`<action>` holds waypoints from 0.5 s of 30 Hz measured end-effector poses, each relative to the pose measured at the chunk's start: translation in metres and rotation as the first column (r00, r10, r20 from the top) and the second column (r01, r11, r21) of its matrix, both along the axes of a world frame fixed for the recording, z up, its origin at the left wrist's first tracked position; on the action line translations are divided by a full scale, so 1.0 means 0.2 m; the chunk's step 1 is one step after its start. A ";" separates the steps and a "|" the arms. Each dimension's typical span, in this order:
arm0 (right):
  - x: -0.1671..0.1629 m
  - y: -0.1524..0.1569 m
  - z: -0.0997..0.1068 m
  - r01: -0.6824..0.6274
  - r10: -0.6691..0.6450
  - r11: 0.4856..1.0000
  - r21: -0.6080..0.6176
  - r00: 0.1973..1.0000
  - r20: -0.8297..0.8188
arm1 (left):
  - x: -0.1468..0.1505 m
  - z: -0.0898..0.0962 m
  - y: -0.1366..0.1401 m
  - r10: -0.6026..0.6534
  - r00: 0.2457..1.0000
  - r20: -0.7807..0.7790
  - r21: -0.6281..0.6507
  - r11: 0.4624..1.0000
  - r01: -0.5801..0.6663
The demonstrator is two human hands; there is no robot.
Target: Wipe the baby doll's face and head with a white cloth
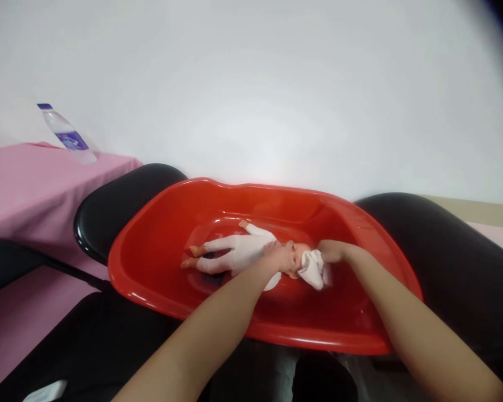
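A baby doll in a white outfit lies on its back in a red baby bathtub, feet to the left and head to the right. My left hand rests at the doll's neck and chin; its fingers are mostly hidden, so their grip is unclear. At the top of the doll's head, my right hand holds a crumpled white cloth against it. The right fingers are partly blurred and covered by the cloth.
Black chairs stand left and right of the tub. A water bottle stands on a pink-covered table at the left. A small white object lies on a black seat at the lower left. Behind is a white wall.
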State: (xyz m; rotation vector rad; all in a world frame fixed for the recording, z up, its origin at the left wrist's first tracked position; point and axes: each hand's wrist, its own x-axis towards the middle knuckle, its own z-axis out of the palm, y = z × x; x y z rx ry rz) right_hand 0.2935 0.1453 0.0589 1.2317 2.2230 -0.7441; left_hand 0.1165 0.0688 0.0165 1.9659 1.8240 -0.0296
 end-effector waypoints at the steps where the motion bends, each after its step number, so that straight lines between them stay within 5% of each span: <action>1: 0.00 0.01 -0.01 0.021 -0.021 1.000 0.011 1.000 -0.016 | 0.00 0.01 0.00 0.007 1.000 0.000 -0.002 1.000 -0.007; 9: 0.00 0.07 -0.08 0.172 -0.120 0.904 0.390 0.981 -0.153 | 0.00 0.01 -0.01 0.001 1.000 0.001 0.003 1.000 -0.001; 12: -0.02 0.06 -0.06 0.168 -0.083 0.904 0.394 0.971 -0.225 | -0.01 0.00 0.00 -0.008 1.000 -0.010 0.014 1.000 0.009; 15: -0.04 0.03 -0.04 0.107 -0.006 0.963 0.248 0.926 -0.377 | -0.01 -0.01 0.00 -0.009 1.000 -0.011 0.013 1.000 0.010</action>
